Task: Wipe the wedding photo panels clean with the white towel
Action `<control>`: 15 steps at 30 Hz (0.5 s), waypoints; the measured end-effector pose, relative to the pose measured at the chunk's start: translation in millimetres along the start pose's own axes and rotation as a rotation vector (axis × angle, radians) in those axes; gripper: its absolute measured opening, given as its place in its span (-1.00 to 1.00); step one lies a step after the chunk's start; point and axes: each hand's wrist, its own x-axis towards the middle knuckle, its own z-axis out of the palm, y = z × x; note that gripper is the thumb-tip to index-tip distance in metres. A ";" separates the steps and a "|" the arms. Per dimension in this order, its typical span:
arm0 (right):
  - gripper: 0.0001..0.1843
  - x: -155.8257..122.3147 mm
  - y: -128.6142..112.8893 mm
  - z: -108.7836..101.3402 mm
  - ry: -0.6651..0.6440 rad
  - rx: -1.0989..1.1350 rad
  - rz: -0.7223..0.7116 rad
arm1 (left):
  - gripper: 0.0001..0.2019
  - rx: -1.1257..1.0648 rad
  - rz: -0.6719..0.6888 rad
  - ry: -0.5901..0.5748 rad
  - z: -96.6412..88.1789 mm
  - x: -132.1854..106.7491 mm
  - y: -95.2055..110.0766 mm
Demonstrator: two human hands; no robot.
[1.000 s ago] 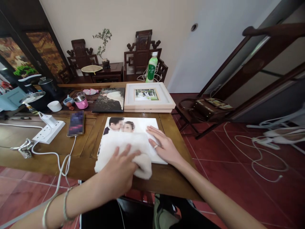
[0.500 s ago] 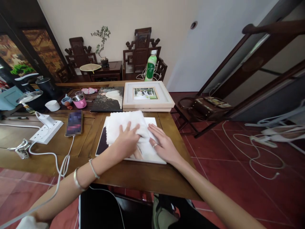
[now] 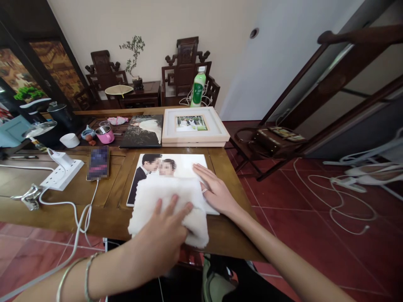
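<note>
A large photo print [image 3: 185,165] of a couple lies flat on the wooden table [image 3: 116,209] in front of me. A white fluffy cloth [image 3: 163,195] covers its near half and hangs over the print's front edge. My left hand [image 3: 163,237] presses flat on the cloth, fingers spread. My right hand [image 3: 215,191], wearing a ring, lies open and flat on the print's right edge, beside the cloth.
Behind the print lie a dark photo panel [image 3: 143,131] and a white framed photo [image 3: 194,126]. A phone [image 3: 98,162], a white power strip [image 3: 61,170] with cables, a pink cup [image 3: 105,134] and a white bowl [image 3: 69,139] sit to the left. A green bottle [image 3: 197,87] stands at the back.
My left hand slid the cloth from the far end of the print back toward me, uncovering the upper part of the picture. My right hand stayed flat on the right edge.
</note>
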 end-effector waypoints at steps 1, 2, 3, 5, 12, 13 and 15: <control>-0.48 0.3 -0.5 -0.1 0.000 0.008 0.015 | -0.68 -0.008 -0.024 0.003 -3.1 4.8 -6.7; -0.49 0.6 -0.9 0.0 0.003 0.017 0.033 | -0.65 -0.015 -0.053 0.010 -5.8 11.1 -14.5; -0.50 1.0 -1.1 0.1 0.010 0.030 0.051 | -0.61 -0.020 -0.085 0.023 -8.1 19.0 -23.0; -0.51 1.7 -1.0 0.4 0.024 0.072 0.078 | -0.53 -0.023 -0.136 0.062 -10.7 38.0 -41.4; -0.51 1.4 -3.4 -5.1 0.103 0.293 0.258 | -0.44 -0.008 -0.128 0.153 -0.4 88.8 -67.0; -0.50 1.0 -4.5 -6.2 0.112 0.325 0.287 | -0.46 0.002 -0.115 0.174 2.0 87.5 -61.3; -0.47 0.2 -6.2 -7.4 0.125 0.380 0.325 | -0.52 0.016 -0.088 0.185 5.9 78.4 -45.1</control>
